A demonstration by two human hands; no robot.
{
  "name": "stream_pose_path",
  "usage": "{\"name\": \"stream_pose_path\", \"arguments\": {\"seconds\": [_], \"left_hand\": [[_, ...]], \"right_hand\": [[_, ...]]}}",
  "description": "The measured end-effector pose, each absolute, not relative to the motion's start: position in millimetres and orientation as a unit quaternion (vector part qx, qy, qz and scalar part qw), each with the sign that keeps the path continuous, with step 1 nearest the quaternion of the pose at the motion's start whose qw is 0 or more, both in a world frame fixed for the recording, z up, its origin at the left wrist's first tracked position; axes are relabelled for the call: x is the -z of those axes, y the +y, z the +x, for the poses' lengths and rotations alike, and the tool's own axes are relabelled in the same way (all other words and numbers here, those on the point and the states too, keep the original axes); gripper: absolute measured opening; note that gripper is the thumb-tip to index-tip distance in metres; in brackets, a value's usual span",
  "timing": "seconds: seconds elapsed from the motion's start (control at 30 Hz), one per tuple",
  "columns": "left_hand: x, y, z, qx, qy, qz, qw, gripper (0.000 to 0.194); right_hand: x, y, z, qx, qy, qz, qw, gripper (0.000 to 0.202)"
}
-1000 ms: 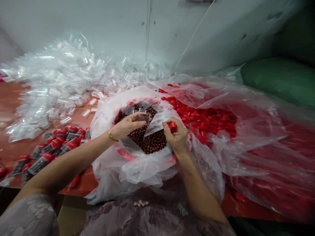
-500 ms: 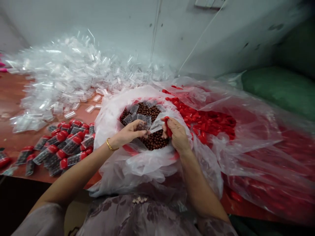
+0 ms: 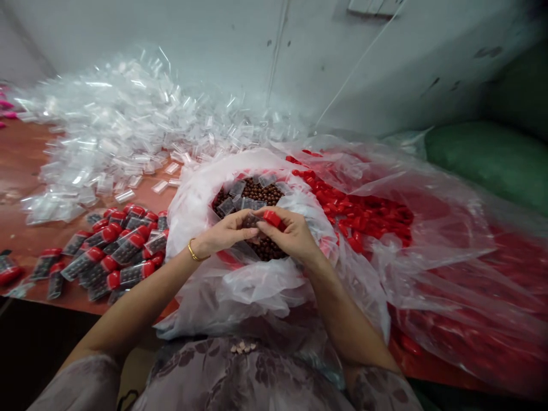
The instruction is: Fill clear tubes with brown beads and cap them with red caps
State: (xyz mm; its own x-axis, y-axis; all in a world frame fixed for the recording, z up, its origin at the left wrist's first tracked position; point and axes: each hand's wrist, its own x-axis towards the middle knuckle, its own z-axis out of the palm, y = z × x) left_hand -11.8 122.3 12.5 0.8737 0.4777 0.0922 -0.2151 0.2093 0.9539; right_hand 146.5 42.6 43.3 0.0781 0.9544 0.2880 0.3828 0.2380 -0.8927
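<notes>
My left hand [image 3: 226,233] is closed around a small clear plastic container [image 3: 253,220], mostly hidden by the fingers. My right hand [image 3: 297,237] pinches a red cap [image 3: 273,218] right beside the container's end; I cannot tell whether the cap is seated on it. Both hands meet above a white plastic bag [image 3: 188,197] with its mouth spread open. Inside it lie small round brown beads [image 3: 262,193], with several clear containers [image 3: 238,188] resting on top.
A large heap of clear containers [image 3: 115,125] lies at the back left. Filled, red-capped containers [image 3: 128,248] are piled on the red table [image 3: 25,154]. Loose red caps [image 3: 363,214] lie under a clear plastic bag [image 3: 449,245] at right. Behind is a green sack [image 3: 492,160].
My right hand has moved left with the red cap, bringing it up to the clear container in my left hand. The translucent plastic strip seen between the hands no longer shows.
</notes>
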Motion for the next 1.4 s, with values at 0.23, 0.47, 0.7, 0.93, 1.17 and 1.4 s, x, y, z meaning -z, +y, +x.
{"name": "stream_pose_path", "arguments": {"seconds": [0.23, 0.47, 0.7, 0.93, 1.17, 1.4], "left_hand": [[-12.0, 118.9, -10.1, -0.21, 0.12, 0.61, 0.755, 0.041], [-11.8, 117.8, -9.6, -0.218, 0.133, 0.649, 0.717, 0.037], [-10.4, 117.2, -10.7, -0.24, 0.164, 0.701, 0.651, 0.032], [-10.8, 113.4, -14.1, -0.238, 0.182, 0.763, 0.573, 0.032], [-18.6, 107.1, -18.6, -0.182, 0.177, 0.811, 0.528, 0.032], [-20.0, 100.5, -15.6, -0.18, 0.218, 0.833, 0.475, 0.023]], "right_hand": [[-42.4, 42.1, 158.6, -0.489, -0.445, -0.524, 0.537, 0.032], [-24.3, 40.2, 152.6, -0.355, -0.531, -0.573, 0.513, 0.038], [-18.3, 34.1, 150.7, -0.122, -0.697, -0.587, 0.393, 0.039], [-27.4, 26.2, 154.2, 0.073, -0.795, -0.557, 0.228, 0.041], [-35.3, 19.8, 158.9, 0.119, -0.837, -0.507, 0.165, 0.043], [-39.6, 8.6, 149.5, 0.153, -0.832, -0.516, 0.133, 0.038]]}}
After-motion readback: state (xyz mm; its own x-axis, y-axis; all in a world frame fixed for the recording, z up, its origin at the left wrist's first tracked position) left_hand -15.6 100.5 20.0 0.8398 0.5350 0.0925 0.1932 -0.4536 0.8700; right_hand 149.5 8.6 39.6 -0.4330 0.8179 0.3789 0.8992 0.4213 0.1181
